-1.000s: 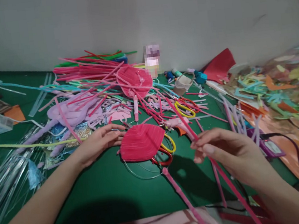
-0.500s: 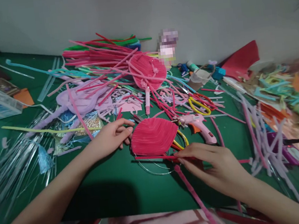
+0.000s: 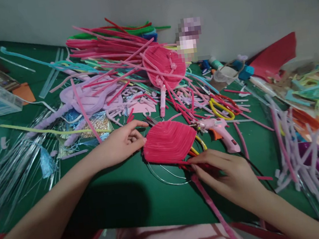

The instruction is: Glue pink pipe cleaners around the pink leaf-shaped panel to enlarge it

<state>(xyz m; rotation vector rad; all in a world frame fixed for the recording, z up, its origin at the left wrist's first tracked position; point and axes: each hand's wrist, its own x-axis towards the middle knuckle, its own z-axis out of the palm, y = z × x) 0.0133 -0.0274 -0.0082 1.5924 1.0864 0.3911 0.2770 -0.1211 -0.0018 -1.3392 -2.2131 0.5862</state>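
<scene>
A pink-red fan-shaped piece (image 3: 168, 143), built from rows of pipe cleaners, lies before me over a thin wire loop (image 3: 166, 183). My right hand (image 3: 221, 170) pinches a red pipe cleaner (image 3: 184, 162) that runs along the piece's lower edge. At the left edge, my left hand (image 3: 131, 138) has its index finger and thumb apart, the other fingers curled, with nothing visible held. The thumb tip is right beside the piece. From the loop, a pink wrapped handle (image 3: 212, 203) slants toward my lap. Yellow-handled scissors (image 3: 201, 143) are partly hidden behind the piece.
A pink glue gun (image 3: 220, 130) lies right of the piece, near other scissors (image 3: 221, 109). Behind are a finished pink fan (image 3: 165, 67), a lilac pipe-cleaner shape (image 3: 88, 97) and a pipe-cleaner bundle (image 3: 105, 45). Silver tinsel strands (image 3: 17, 181) spread at left.
My right hand has brought the red pipe cleaner up against the piece's lower edge; a gap showed there before. The view has shifted slightly.
</scene>
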